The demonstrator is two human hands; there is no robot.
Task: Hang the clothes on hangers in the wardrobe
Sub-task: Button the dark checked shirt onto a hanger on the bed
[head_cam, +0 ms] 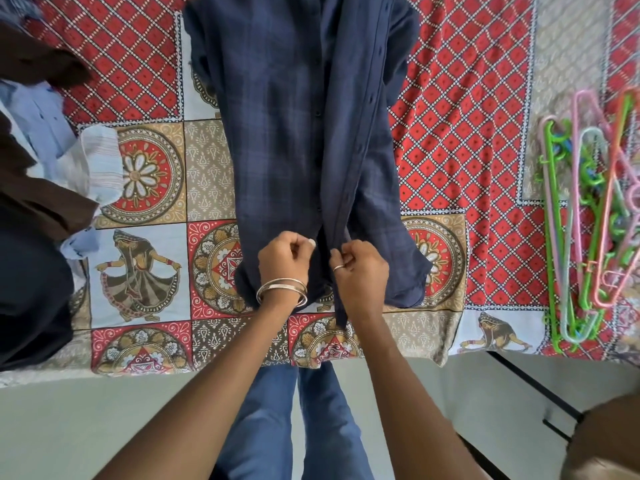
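A dark blue checked shirt (pixel 298 126) lies flat on the bed, its button front facing up and its hem toward me. My left hand (pixel 284 261), with bangles on the wrist, pinches the left front edge near the hem. My right hand (pixel 360 268), with a ring, pinches the button placket right beside it. The two hands almost touch at the lowest buttons. A bundle of plastic hangers (pixel 588 216), green, pink and pale, lies on the bed at the far right.
The bed carries a patterned red, tan and white bedsheet (pixel 149 271). A pile of clothes (pixel 45 161), brown, light blue and dark, sits at the left edge. My blue-trousered legs (pixel 287 417) stand against the bed's near edge on a pale floor.
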